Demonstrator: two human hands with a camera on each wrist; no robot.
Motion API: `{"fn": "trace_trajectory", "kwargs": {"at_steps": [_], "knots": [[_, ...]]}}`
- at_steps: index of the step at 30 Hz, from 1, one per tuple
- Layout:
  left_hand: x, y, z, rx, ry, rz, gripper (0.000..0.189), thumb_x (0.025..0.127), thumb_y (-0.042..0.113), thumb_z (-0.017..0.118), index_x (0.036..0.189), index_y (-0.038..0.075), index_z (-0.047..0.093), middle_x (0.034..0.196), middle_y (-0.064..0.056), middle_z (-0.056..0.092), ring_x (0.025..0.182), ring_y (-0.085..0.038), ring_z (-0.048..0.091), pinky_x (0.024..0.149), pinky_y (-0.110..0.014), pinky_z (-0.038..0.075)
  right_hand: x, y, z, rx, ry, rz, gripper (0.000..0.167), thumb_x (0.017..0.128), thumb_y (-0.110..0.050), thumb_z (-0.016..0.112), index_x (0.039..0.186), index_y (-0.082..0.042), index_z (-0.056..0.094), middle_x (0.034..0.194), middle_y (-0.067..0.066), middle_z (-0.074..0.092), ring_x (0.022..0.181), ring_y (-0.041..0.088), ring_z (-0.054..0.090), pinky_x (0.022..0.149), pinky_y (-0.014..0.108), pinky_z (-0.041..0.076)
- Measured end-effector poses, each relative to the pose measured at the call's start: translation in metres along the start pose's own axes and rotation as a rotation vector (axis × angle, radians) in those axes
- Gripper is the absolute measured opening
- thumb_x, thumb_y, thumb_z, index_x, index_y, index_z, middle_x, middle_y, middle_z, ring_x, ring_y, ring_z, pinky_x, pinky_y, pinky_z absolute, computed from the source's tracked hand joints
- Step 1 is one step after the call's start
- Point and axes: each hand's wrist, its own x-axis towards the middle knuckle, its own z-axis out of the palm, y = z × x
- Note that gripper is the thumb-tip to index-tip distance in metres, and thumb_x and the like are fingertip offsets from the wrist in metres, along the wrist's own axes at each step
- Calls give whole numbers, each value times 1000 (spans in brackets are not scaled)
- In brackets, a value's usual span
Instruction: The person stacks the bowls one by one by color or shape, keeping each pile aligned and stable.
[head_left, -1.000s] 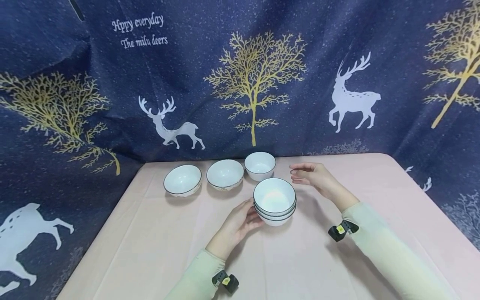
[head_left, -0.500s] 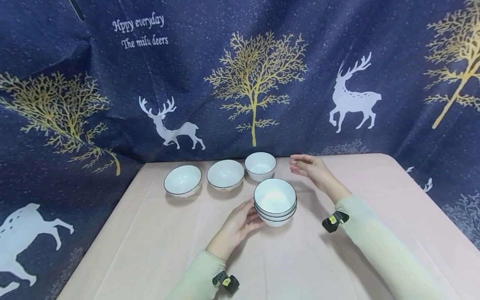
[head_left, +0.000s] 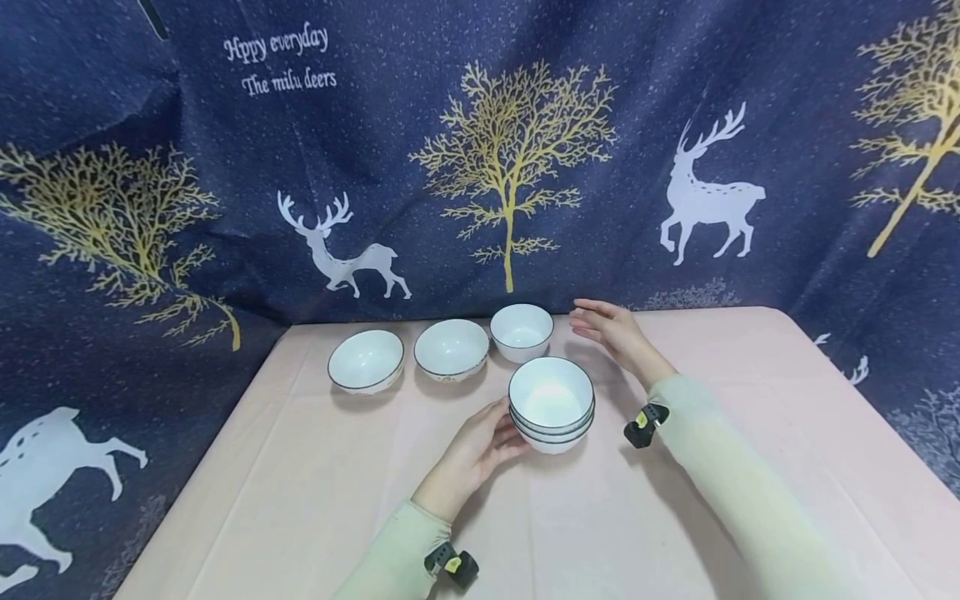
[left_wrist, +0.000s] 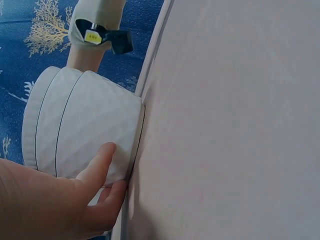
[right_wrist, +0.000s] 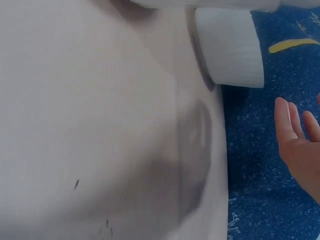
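A stack of white, dark-rimmed bowls [head_left: 550,396] stands on the table in front of me. My left hand [head_left: 474,454] holds it from the left side, thumb on the near face and fingers curving round behind. The left wrist view shows that thumb pressed along the ribbed outside of the bowls [left_wrist: 95,120]. Just behind the stack stands a single white bowl [head_left: 521,329], upright. To its right, my right hand [head_left: 613,333] hovers with fingers extended and holds nothing. A gap separates the fingertips from that bowl [right_wrist: 230,47] in the right wrist view.
Two wider bowls stand to the left, one patterned bowl [head_left: 450,350] in the middle and another bowl [head_left: 366,362] at far left. Pale pink cloth covers the table [head_left: 315,483]. A dark blue curtain [head_left: 600,167] with deer and trees hangs behind the back edge.
My right hand has moved away from me and slightly left, closer to the single rear bowl. My left hand and the stack have stayed in place.
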Motion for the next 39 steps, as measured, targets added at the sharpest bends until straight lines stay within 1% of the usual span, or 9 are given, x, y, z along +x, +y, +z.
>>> {"fn": "trace_trajectory", "kwargs": {"at_steps": [2, 5, 10, 14, 20, 22, 30, 36, 39], "knots": [[0, 0, 0, 0, 1, -1, 47, 104, 30, 43, 140, -1, 42, 116, -15, 53, 109, -25, 55, 96, -41, 54, 4, 1, 2, 2, -5, 8, 49, 102, -11, 48, 146, 3, 33, 142, 27, 40, 116, 28, 58, 103, 33, 49], [1, 0, 0, 2, 2, -5, 48, 104, 30, 43, 140, -1, 42, 117, -16, 52, 110, -26, 55, 96, -41, 54, 11, 3, 5, 7, -7, 30, 50, 102, -13, 49, 147, 1, 32, 144, 26, 39, 130, 39, 42, 105, 35, 47], [0, 1, 0, -13, -3, -11, 47, 104, 29, 43, 141, -1, 41, 118, -17, 52, 111, -27, 54, 96, -41, 54, 20, 7, 9, 51, -17, 81, 52, 101, -12, 50, 148, 0, 30, 146, 25, 37, 132, 38, 40, 111, 40, 41], [0, 1, 0, -14, -3, -11, 47, 104, 29, 43, 141, -1, 41, 118, -17, 52, 111, -27, 54, 96, -41, 54, 24, 9, 13, 47, -37, 98, 51, 102, -9, 47, 149, 1, 29, 147, 25, 36, 133, 38, 39, 113, 41, 38], [0, 2, 0, -8, -5, -6, 46, 104, 28, 43, 140, 0, 42, 118, -15, 52, 110, -26, 54, 97, -42, 54, 29, 12, 15, -60, -50, 162, 55, 101, -16, 50, 150, -4, 29, 149, 21, 36, 132, 38, 41, 117, 44, 31], [0, 1, 0, -7, -5, -4, 46, 104, 27, 42, 140, -1, 41, 117, -15, 52, 109, -25, 54, 97, -42, 54, 30, 14, 16, -77, -61, 183, 57, 101, -20, 50, 151, -4, 27, 150, 21, 34, 133, 38, 40, 116, 45, 33], [-2, 2, 1, -9, -8, -3, 46, 104, 27, 43, 141, -1, 41, 116, -14, 53, 108, -25, 54, 97, -42, 54, 38, 26, 21, -22, -143, 239, 65, 102, -23, 49, 152, 1, 16, 151, 23, 29, 135, 38, 35, 114, 44, 37], [-2, 2, 1, -13, -5, -5, 46, 104, 27, 43, 140, -1, 41, 116, -15, 52, 108, -25, 54, 97, -42, 54, 40, 30, 23, -60, -159, 247, 66, 102, -23, 48, 151, 5, 13, 149, 25, 28, 134, 37, 37, 110, 40, 42], [-2, 2, 1, -9, -3, -6, 46, 104, 27, 43, 140, -2, 41, 116, -16, 52, 109, -26, 54, 97, -42, 54, 40, 31, 23, -81, -162, 238, 65, 102, -24, 48, 150, 5, 15, 147, 25, 32, 134, 37, 38, 109, 40, 43]]}}
